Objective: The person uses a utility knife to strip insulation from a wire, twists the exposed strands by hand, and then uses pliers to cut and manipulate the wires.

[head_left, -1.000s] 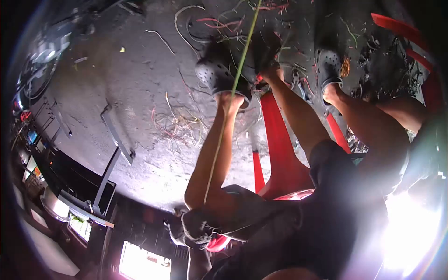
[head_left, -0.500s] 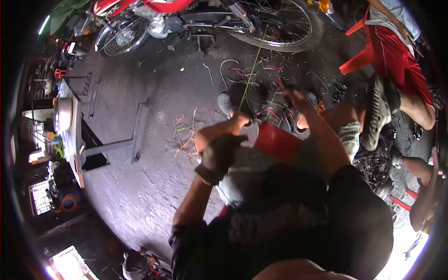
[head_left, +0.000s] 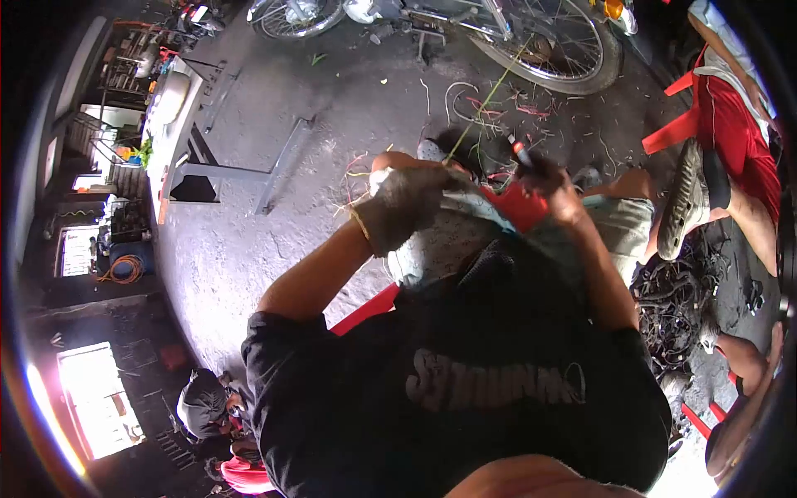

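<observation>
My left hand (head_left: 407, 203), in a dark work glove, is closed in front of my lap. A long yellow-green wire (head_left: 486, 104) runs taut from near the motorcycle wheel down to its fingers. My right hand (head_left: 554, 192) is wrapped round a dark-handled tool (head_left: 520, 153) with an orange-red band, pointing up and away from me. The tool's exact kind I cannot tell. Between my knees shows a red plastic seat (head_left: 521, 207). Loose wire pieces (head_left: 498, 108) lie on the ground beyond my feet.
A motorcycle wheel (head_left: 573, 50) stands ahead. On the right are a person's leg in red shorts (head_left: 730, 116) and a heap of dark cables (head_left: 677, 303). A metal-legged table (head_left: 178, 124) stands at left. Other people (head_left: 207, 407) are at the lower left.
My view has shifted, so the scene sits farther right and higher. My left hand has moved forward from near my lap to the wire. My right hand still grips the tool.
</observation>
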The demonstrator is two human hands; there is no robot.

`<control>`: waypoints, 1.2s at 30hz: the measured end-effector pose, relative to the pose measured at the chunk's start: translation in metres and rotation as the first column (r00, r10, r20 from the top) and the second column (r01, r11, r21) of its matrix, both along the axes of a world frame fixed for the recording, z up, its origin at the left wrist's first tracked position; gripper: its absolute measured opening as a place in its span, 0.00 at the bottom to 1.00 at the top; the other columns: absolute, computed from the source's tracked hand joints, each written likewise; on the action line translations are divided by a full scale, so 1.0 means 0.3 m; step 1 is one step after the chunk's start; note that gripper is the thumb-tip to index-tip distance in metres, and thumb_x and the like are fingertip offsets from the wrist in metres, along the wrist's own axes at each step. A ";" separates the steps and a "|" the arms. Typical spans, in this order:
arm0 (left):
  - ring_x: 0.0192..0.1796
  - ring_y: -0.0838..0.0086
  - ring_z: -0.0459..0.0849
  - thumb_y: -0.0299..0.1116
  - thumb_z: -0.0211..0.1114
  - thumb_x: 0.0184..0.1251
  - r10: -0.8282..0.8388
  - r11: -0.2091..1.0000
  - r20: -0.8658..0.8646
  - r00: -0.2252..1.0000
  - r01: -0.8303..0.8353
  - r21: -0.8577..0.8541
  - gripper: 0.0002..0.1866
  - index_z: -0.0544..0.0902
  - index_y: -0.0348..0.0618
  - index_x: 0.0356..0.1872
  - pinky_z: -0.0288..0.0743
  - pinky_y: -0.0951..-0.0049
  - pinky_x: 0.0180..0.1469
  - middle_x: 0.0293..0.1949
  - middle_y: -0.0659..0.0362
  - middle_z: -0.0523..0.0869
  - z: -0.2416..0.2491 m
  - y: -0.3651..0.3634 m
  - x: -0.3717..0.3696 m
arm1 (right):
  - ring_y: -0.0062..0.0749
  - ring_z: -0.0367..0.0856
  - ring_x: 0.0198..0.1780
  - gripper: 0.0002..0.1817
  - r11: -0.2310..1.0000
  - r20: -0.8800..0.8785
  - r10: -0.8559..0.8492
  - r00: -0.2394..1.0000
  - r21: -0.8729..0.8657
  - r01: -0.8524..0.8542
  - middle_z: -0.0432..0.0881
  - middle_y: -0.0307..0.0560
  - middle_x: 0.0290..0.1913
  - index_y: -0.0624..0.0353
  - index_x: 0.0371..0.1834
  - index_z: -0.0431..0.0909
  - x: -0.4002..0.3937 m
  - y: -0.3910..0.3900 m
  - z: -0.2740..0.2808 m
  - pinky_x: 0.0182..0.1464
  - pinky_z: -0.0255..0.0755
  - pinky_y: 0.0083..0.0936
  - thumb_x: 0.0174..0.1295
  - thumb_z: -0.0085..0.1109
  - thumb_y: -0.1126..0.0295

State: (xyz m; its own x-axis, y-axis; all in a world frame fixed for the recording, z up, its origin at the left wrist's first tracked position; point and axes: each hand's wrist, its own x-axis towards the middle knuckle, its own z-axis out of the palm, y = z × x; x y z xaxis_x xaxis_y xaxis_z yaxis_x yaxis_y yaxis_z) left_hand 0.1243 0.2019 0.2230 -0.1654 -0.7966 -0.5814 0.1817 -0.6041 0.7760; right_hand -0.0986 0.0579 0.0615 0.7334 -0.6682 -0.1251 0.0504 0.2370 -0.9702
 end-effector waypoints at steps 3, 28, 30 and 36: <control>0.18 0.81 0.70 0.34 0.57 0.66 0.111 0.985 0.273 0.956 -0.068 -0.159 0.12 0.83 0.37 0.42 0.63 0.78 0.19 0.18 0.65 0.73 -0.019 0.016 -0.059 | 0.18 0.71 0.30 0.18 0.995 -0.063 0.097 0.993 0.035 -0.095 0.76 0.36 0.32 0.64 0.51 0.75 0.006 0.075 0.073 0.32 0.66 0.20 0.60 0.61 0.69; 0.59 0.68 0.75 0.33 0.51 0.73 0.425 0.889 0.114 0.898 -0.389 -0.243 0.20 0.71 0.39 0.63 0.69 0.67 0.61 0.61 0.52 0.74 -0.208 0.101 0.088 | 0.25 0.79 0.29 0.11 0.863 0.214 -0.176 0.961 0.503 0.046 0.81 0.44 0.31 0.63 0.42 0.75 0.220 0.129 0.174 0.30 0.72 0.20 0.56 0.63 0.80; 0.53 0.74 0.78 0.29 0.57 0.70 0.152 0.958 0.343 0.927 -0.053 -0.280 0.18 0.75 0.33 0.57 0.73 0.72 0.55 0.53 0.55 0.80 -0.160 0.094 0.005 | 0.25 0.79 0.29 0.11 0.867 0.191 -0.166 0.967 0.495 0.051 0.81 0.44 0.31 0.62 0.41 0.74 0.220 0.129 0.175 0.30 0.73 0.21 0.56 0.64 0.80; 0.38 0.73 0.83 0.28 0.57 0.68 0.025 0.691 0.829 0.559 0.589 -0.419 0.10 0.80 0.35 0.46 0.78 0.72 0.40 0.38 0.55 0.83 -0.110 0.110 -0.052 | 0.26 0.79 0.28 0.13 0.871 0.200 -0.190 0.961 0.487 0.071 0.81 0.42 0.32 0.61 0.42 0.74 0.214 0.128 0.185 0.31 0.73 0.23 0.56 0.66 0.77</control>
